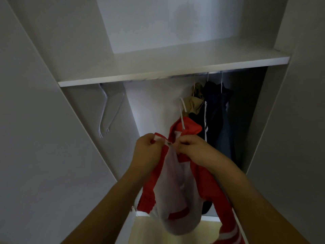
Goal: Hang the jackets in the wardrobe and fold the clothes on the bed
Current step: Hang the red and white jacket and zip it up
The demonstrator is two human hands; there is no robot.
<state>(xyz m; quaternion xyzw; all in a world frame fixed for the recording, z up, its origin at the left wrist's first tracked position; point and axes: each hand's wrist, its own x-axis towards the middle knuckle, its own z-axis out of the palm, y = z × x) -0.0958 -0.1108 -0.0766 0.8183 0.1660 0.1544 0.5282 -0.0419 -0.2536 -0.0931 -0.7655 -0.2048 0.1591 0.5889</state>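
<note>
A: Red and white jacket (pixel 177 182), low centre, in front of the open wardrobe (pixel 52 85). Already on a white hanger (pixel 182 111), hook free in the air, not yet on the rail (pixel 193 74).

B: Hands?

A: Left hand (pixel 147 148) pinching the white placket at the collar; right hand (pixel 191 148) pinching the opposite edge. Fingers curled on cloth, both. Seems like fastening a snap near the neck.

B: Advice for the step?

A: Probably best to close the top fastening squarely, keep the collar centred on the hanger, then lift by the hook.

B: Room?

A: Shelf (pixel 175 67) edge just above the rail, so little clearance for the hook. Tan jacket (pixel 193 103) and dark navy jackets (pixel 218 110) crowded far right. Open stretch of rail to the left; spare hangers (pixel 107 110) far left.
</note>
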